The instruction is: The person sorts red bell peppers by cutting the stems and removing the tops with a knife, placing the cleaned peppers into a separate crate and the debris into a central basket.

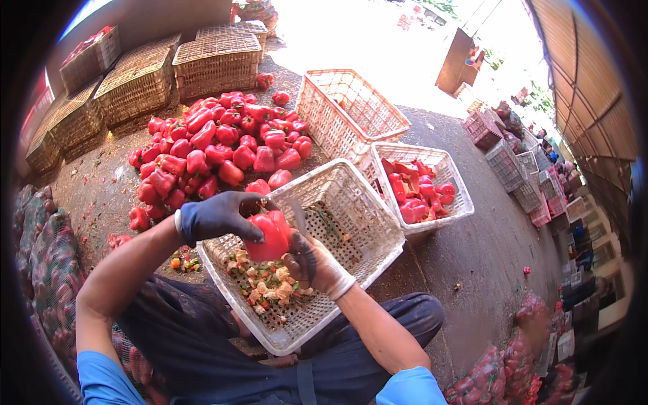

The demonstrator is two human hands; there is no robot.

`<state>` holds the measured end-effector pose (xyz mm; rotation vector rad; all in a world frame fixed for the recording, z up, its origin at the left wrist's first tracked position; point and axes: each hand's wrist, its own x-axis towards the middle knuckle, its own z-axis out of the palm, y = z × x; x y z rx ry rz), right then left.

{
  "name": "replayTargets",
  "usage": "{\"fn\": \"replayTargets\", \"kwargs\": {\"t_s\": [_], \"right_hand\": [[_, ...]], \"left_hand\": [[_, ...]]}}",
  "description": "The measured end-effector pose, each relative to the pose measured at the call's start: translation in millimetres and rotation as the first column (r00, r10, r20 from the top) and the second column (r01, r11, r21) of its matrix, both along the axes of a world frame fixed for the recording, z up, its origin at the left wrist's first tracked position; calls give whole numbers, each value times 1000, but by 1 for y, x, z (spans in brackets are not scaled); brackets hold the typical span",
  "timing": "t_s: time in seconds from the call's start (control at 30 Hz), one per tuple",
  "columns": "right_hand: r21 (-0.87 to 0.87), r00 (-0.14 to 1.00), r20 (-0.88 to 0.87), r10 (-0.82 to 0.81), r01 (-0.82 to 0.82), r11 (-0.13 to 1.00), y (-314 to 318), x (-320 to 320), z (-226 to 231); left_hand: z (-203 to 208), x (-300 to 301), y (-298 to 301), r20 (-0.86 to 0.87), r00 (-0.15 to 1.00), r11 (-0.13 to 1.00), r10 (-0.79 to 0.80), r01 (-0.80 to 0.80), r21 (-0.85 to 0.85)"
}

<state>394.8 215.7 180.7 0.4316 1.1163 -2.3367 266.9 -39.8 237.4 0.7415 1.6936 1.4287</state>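
Observation:
My left hand, in a dark blue glove, grips a red bell pepper from above. Close against the pepper's right side is my right hand, gloved with dark fingers and a pale back. Its fingers are closed, and a thin grey blurred strip that looks like a knife blade rises from them. Both hands are over a dirty white plastic crate between my knees. Pepper cores and green stem bits lie in the crate's near left part.
A large heap of red bell peppers covers the ground ahead. Right of it stand a tall pale crate and a white crate of cut peppers. Stacked crates line the back left; filled mesh sacks lie left and lower right.

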Motion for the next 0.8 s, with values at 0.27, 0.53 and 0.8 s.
{"fn": "replayTargets", "kwargs": {"t_s": [0.27, 0.53, 0.8], "right_hand": [[-74, 988, 18, -156, 157, 985, -1, 38, 0], [219, 984, -20, -177, 177, 960, -5, 41, 9], [437, 989, -74, -128, 147, 887, -10, 53, 6]], "left_hand": [[-5, 67, 18, 233, 893, 918, 386, -396, -4], [-33, 123, 34, 232, 817, 834, 528, -551, 43], [-50, 138, 43, 271, 703, 688, 658, -707, 164]]}}
